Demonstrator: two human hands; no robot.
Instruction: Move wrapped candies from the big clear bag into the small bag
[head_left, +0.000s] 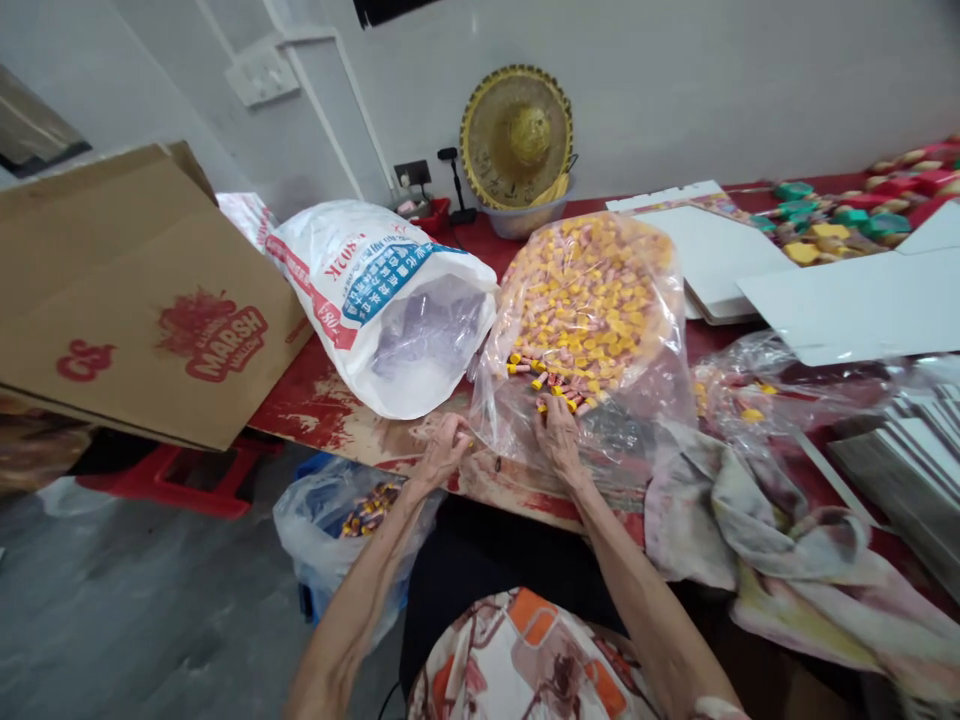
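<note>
A big clear plastic bag (637,400) full of small yellow and pink pieces (589,295) lies on the red table (315,405), its mouth toward me. My right hand (559,435) reaches into that mouth, fingers among the pieces nearest the edge. My left hand (442,450) rests at the table's front edge, fingers curled on the bag's left rim. Whether it pinches the plastic is hard to tell.
A white woven sack (375,290) lies left of the bag, and a tilted cardboard box (142,300) further left. White sheets (847,300), a crumpled cloth (757,530), a straw hat (517,135) and colourful toys (847,210) are around. Below the table sits a plastic bag of pieces (352,515).
</note>
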